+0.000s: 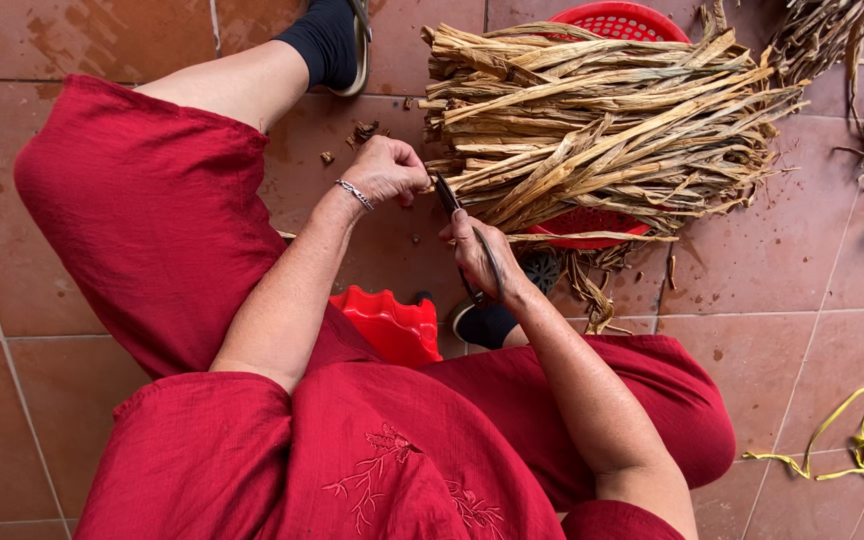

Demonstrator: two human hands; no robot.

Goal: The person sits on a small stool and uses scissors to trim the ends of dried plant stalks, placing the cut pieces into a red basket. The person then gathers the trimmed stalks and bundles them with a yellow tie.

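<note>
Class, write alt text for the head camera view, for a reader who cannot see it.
A seated person in red clothes trims dried tan plant strips piled across a red plastic basket, the right hand working dark metal scissors while the left hand pinches the strip ends, over a reddish tiled floor.

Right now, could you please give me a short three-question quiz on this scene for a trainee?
1. True or false: the dried leaves lie across a red basket.
2. Which hand holds the scissors?
3. The yellow strap lies: A) in the basket, B) on the floor, C) on a lap.

Key: 1 true. 2 the right hand; the left hand grips leaf ends. 3 B.
</note>
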